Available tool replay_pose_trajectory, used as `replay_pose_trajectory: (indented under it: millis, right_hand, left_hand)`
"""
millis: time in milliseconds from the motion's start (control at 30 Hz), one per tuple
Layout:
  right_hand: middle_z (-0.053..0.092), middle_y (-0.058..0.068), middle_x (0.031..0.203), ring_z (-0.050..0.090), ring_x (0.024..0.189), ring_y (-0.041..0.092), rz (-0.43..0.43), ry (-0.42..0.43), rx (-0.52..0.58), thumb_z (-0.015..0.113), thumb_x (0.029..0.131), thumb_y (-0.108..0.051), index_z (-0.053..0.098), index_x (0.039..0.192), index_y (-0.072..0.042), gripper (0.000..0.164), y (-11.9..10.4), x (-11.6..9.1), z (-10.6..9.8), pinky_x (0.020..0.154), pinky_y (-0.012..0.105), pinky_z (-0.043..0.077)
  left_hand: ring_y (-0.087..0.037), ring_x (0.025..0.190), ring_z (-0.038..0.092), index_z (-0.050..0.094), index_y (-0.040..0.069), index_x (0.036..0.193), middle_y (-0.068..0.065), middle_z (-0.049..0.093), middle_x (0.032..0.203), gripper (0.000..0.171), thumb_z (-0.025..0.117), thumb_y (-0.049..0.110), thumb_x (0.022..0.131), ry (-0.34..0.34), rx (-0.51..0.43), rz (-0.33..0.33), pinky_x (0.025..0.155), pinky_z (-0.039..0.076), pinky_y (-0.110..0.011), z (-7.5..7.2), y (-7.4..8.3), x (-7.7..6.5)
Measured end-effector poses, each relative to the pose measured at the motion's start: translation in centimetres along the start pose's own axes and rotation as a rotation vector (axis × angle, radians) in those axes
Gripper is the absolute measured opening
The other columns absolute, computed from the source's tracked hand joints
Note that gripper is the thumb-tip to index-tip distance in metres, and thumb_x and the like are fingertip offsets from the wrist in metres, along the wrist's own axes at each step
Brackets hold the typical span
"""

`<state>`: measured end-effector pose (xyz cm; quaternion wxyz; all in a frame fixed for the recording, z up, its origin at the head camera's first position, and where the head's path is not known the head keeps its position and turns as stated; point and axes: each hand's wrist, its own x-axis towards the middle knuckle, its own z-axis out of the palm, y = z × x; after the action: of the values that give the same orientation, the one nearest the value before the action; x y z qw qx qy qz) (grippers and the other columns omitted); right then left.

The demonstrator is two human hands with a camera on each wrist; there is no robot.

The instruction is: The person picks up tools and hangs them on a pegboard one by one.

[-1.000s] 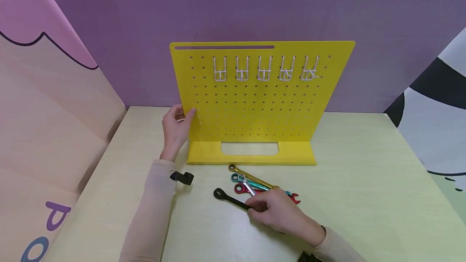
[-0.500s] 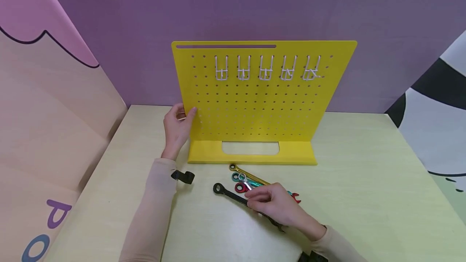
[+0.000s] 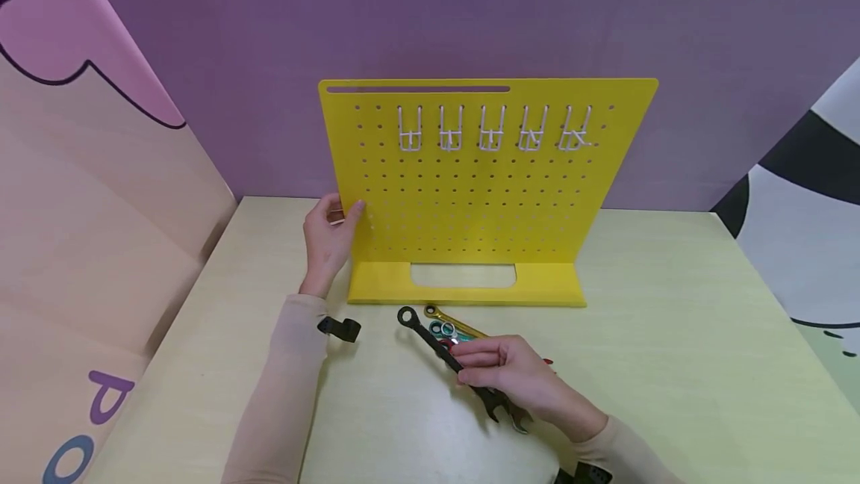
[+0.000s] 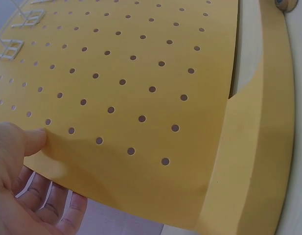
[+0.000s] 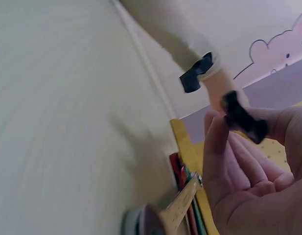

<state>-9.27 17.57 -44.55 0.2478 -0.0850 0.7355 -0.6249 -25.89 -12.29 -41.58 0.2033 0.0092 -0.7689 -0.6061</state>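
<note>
In the head view my right hand pinches a black ratcheting combination wrench between thumb and fingers. The wrench hangs tilted above the table, ring end up and to the left; its open end shows blurred in the right wrist view. Beneath it lie a gold wrench, a teal wrench, a red wrench and a silver wrench, partly hidden by the hand. My left hand holds the left edge of a yellow pegboard, thumb on the front face, fingers behind.
Several white wire hooks sit in a row near the pegboard's top. Its base stands on the pale table, just behind the wrenches. A purple wall rises behind the table.
My right hand has lifted the black wrench off the table, and its ring end has swung up toward the pegboard base. The left hand stays on the board's edge.
</note>
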Motion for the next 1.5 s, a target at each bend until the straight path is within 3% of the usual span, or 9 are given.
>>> replay_pose_trajectory:
  millis: [167,333,567,800,1033,1500]
  right_hand:
    - [0.072,0.024,0.132,0.078,0.105,0.013,0.013,-0.047,0.123,0.077,0.096,-0.009,0.06,0.142,0.011,0.053,-0.8,0.2,0.1,0.088,0.023,0.061]
    - [0.075,0.023,0.127,0.079,0.1,0.013,-0.005,-0.056,0.192,0.078,0.095,-0.006,0.06,0.136,0.014,0.049,-1.5,0.3,0.4,0.087,0.025,0.062]
    - [0.081,0.015,0.115,0.079,0.096,0.013,0.016,0.063,0.179,0.08,0.094,-0.008,0.064,0.132,0.01,0.045,-2.4,0.8,0.7,0.085,0.027,0.062]
    - [0.082,0.003,0.103,0.078,0.09,0.012,0.005,0.137,0.167,0.078,0.097,-0.011,0.066,0.123,0.008,0.034,-4.0,1.9,0.7,0.079,0.027,0.062]
    - [0.082,0.008,0.108,0.078,0.095,0.015,0.02,0.219,0.141,0.078,0.098,-0.015,0.068,0.12,0.003,0.03,-5.3,3.1,1.1,0.084,0.027,0.06]
    - [0.082,-0.001,0.106,0.075,0.096,0.014,-0.04,0.254,0.134,0.078,0.098,-0.019,0.07,0.12,-0.001,0.029,-7.1,4.2,1.4,0.082,0.028,0.056]
  left_hand:
    - [-0.026,0.098,0.067,0.069,-0.003,0.123,-0.02,0.07,0.112,0.031,0.075,0.019,0.101,0.005,0.002,0.002,0.081,0.052,-0.016,-0.1,0.1,-0.1]
    - [-0.027,0.099,0.067,0.069,-0.003,0.123,-0.02,0.07,0.112,0.031,0.075,0.019,0.101,0.008,0.001,0.002,0.084,0.055,-0.021,-0.2,0.2,-0.2]
    - [-0.03,0.101,0.068,0.069,-0.003,0.123,-0.021,0.07,0.113,0.03,0.075,0.018,0.101,0.001,-0.006,0.006,0.092,0.059,-0.039,-0.1,0.2,-0.2]
    - [-0.028,0.099,0.068,0.07,-0.002,0.123,-0.02,0.071,0.112,0.03,0.075,0.019,0.101,0.008,-0.007,0.0,0.09,0.058,-0.037,0.1,0.1,-0.1]
    - [-0.031,0.101,0.068,0.07,-0.002,0.122,-0.02,0.07,0.113,0.029,0.074,0.019,0.102,0.013,0.004,0.003,0.094,0.059,-0.044,0.1,0.0,-0.1]
    - [-0.033,0.105,0.067,0.069,-0.001,0.124,-0.02,0.069,0.115,0.031,0.075,0.019,0.102,0.008,0.014,0.001,0.097,0.059,-0.049,0.0,0.1,-0.3]
